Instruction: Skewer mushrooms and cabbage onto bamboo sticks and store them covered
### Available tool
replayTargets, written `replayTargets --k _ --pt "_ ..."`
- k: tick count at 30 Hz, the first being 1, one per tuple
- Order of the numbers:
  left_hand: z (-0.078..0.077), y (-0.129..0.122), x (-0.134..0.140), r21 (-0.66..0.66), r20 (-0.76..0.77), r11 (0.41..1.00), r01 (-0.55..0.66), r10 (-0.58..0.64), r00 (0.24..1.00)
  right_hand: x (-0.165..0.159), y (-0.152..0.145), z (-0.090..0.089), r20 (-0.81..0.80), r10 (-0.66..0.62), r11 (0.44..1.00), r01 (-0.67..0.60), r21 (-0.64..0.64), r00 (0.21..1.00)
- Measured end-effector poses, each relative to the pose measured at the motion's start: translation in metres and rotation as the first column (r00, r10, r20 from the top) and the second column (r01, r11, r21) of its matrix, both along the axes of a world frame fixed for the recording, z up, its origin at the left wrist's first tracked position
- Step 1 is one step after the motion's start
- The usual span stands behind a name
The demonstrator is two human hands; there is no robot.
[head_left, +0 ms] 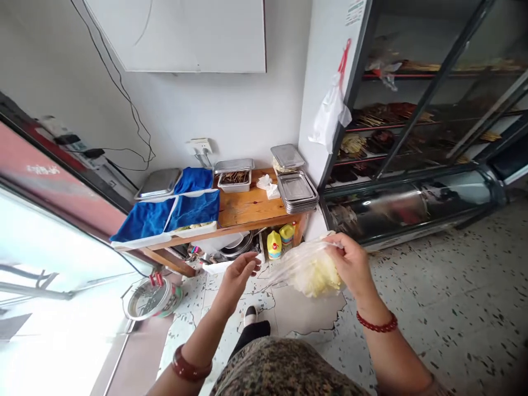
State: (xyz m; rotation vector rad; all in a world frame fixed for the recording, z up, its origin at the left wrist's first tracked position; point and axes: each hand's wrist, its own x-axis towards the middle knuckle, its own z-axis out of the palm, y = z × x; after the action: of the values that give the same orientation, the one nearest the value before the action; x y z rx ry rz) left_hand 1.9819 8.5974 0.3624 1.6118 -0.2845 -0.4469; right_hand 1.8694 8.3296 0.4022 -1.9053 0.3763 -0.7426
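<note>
In front of my body hangs a clear plastic bag [315, 272] with pale yellow, leafy-looking pieces inside; I cannot tell exactly what they are. My right hand [350, 261] pinches the bag's upper right edge between thumb and fingers. The loose end of the bag trails toward the left. My left hand [240, 275] is just left of that end, fingers loosely curled and apart, with nothing visible in them. A gap shows between it and the bag.
A wooden table [243, 212] carries tubs under blue cloths [193, 209], a tray of skewers [234, 179] and stacked metal trays [297, 190]. Yellow jugs [274, 245] stand below. A bucket [152, 297] sits left; a glass display cabinet [396, 126] stands right.
</note>
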Motion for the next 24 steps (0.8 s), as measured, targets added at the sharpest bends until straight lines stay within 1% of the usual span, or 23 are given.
replayTargets --k 3,5,7,10,13,15,16,18,19,21,24 --pt "0.018 -0.006 0.016 0.045 0.14 0.998 0.046 -0.052 0.989 0.045 0.015 -0.008 -0.039 0.133 0.991 -0.134 -0.024 0.99" --pt "0.023 -0.012 0.036 0.058 0.233 0.995 0.079 -0.09 0.968 0.076 0.027 -0.013 -0.071 0.193 0.981 -0.195 -0.023 0.979" --pt "0.022 -0.015 0.063 0.062 0.294 0.992 0.113 -0.126 0.947 0.107 0.04 -0.018 -0.094 0.229 0.973 -0.232 -0.021 0.969" --pt "0.014 -0.007 0.113 0.05 0.303 0.992 0.114 -0.123 0.945 0.152 0.059 -0.023 -0.104 0.235 0.971 -0.238 -0.012 0.966" --pt "-0.001 0.016 0.17 0.024 0.233 0.999 0.047 -0.051 0.971 0.195 0.074 -0.024 -0.123 0.199 0.98 -0.199 0.02 0.972" --pt "-0.016 0.035 0.208 0.043 0.204 0.999 0.001 -0.01 0.979 0.222 0.08 -0.023 -0.128 0.173 0.984 -0.167 0.055 0.977" --pt "-0.024 0.045 0.226 0.081 0.226 0.996 -0.024 0.005 0.974 0.236 0.082 -0.022 -0.126 0.163 0.985 -0.155 0.074 0.978" --pt "-0.043 0.062 0.259 0.197 0.344 0.977 -0.085 0.012 0.939 0.262 0.082 -0.022 -0.128 0.153 0.984 -0.14 0.107 0.98" --pt "-0.052 0.07 0.273 0.256 0.41 0.96 -0.112 -0.002 0.912 0.274 0.081 -0.023 -0.135 0.152 0.984 -0.137 0.114 0.979" --pt "-0.07 0.08 0.293 0.32 0.471 0.939 -0.125 -0.043 0.881 0.296 0.077 -0.026 -0.159 0.143 0.986 -0.127 0.107 0.977" --pt "-0.09 0.085 0.311 0.375 0.477 0.924 -0.079 -0.119 0.871 0.325 0.07 -0.035 -0.201 0.138 0.989 -0.123 0.085 0.97"
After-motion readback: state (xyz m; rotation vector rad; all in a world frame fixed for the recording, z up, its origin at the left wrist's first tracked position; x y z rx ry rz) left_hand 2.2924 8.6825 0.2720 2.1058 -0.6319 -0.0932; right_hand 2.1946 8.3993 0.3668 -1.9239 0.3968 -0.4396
